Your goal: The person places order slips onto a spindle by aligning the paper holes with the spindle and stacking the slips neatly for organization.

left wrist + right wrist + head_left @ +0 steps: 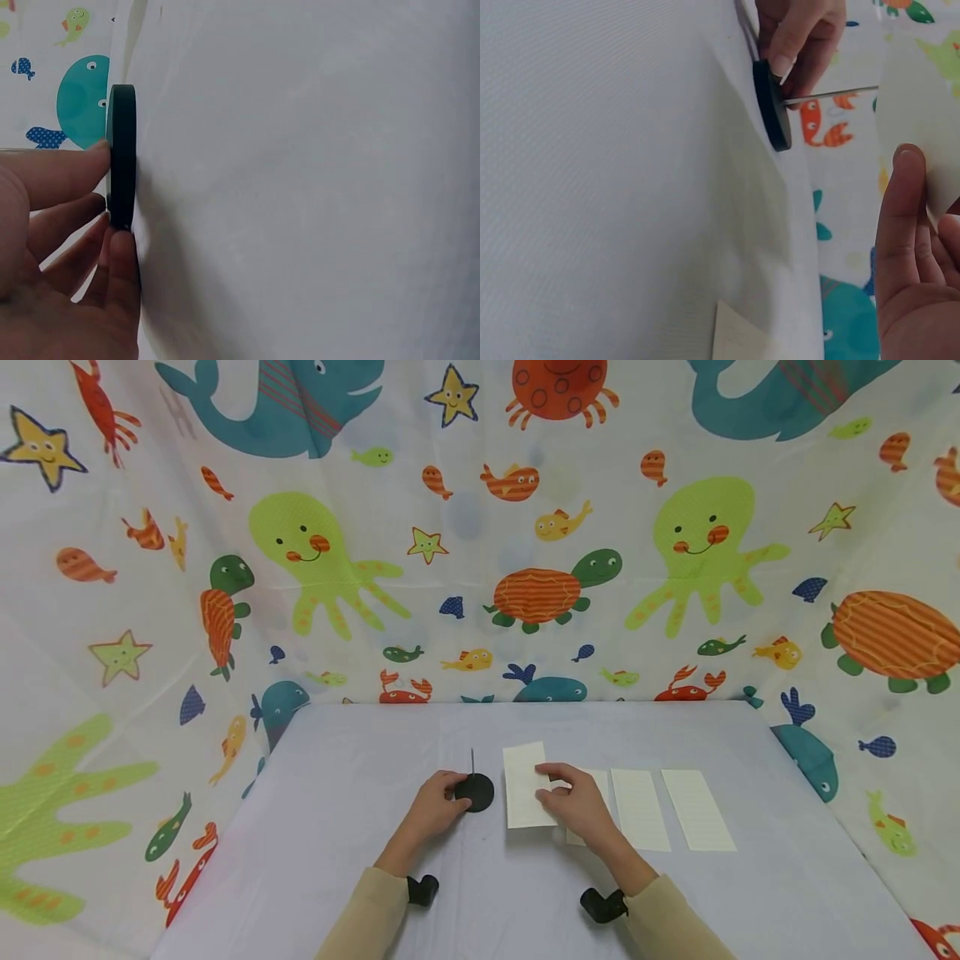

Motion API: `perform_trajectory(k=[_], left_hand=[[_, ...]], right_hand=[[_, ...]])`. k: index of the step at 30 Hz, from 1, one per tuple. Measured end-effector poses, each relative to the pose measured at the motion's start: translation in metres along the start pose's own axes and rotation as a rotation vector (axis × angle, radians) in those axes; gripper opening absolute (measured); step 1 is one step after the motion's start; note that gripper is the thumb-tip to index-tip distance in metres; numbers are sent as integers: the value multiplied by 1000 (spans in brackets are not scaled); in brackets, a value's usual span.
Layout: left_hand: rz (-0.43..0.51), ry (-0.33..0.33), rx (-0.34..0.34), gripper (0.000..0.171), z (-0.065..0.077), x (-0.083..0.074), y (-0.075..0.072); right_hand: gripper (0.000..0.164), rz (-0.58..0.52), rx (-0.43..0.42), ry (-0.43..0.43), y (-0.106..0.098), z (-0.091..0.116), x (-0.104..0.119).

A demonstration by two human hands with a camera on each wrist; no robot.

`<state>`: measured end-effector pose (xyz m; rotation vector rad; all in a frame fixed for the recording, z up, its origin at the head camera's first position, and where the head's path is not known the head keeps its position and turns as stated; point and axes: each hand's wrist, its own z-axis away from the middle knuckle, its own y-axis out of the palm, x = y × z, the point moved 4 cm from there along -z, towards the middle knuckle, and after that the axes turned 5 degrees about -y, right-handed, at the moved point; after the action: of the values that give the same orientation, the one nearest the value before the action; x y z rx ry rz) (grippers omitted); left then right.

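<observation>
A bill spike with a round black base and a thin upright metal rod stands on the table. My left hand grips the base by its left edge, thumb and fingers around the rim. To the right of the spike, my right hand pinches a cream paper slip by its right edge. In the right wrist view the slip is lifted off the table, overlapping the rod's tip. The black base shows edge-on in the left wrist view.
Right of the held slip, a partly hidden slip, a middle slip and a far-right slip lie in a row on the white tabletop. A sea-animal curtain hangs behind and at both sides.
</observation>
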<state>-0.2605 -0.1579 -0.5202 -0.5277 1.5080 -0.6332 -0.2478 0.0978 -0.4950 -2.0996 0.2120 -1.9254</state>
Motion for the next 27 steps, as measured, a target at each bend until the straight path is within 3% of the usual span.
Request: perform_trajectory(k=[17,27], left_hand=[[-4,9,-22,36,1,1,-2],[-9,-43,-32,33,1,1,-5]], right_hand=[[40,-40,-12,-24,4,3,19],[38,-90,-27,-15,6,2,30]])
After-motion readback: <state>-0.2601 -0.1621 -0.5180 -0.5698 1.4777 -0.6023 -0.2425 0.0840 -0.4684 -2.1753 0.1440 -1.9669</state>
